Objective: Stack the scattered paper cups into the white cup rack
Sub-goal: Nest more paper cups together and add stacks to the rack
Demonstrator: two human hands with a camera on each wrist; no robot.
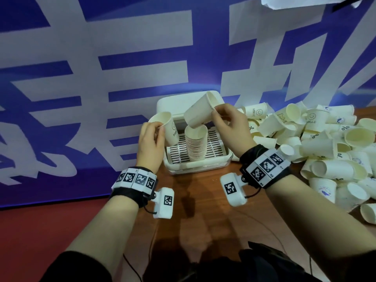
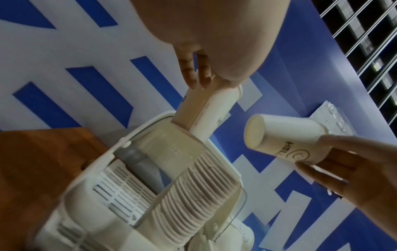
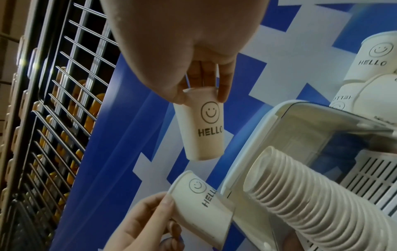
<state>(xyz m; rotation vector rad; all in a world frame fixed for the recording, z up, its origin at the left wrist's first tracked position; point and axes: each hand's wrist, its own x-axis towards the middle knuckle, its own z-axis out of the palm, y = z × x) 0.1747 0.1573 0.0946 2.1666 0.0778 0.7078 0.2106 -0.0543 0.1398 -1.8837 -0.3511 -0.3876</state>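
Head view: nearest, the left hand [image 1: 151,139] pinches one paper cup [image 1: 168,127] by its rim, and the right hand [image 1: 232,127] grips another cup [image 1: 200,112] tilted over the tall stack [image 1: 196,143] in the white cup rack [image 1: 221,159]. Many cups are stacked already. Farther right, a big pile of cups [image 1: 325,143] on the worktop [image 1: 195,192] is left to do.

Paper cups [image 1: 323,148]: matt off-white paper, smooth, some printed. Cup rack [image 1: 227,157]: smooth white plastic, slightly glossy, slotted tray, clear plastic wall. Worktop [image 1: 201,198]: polished reddish-brown wood, reflective. Wristbands [image 1: 134,178]: black cloth.
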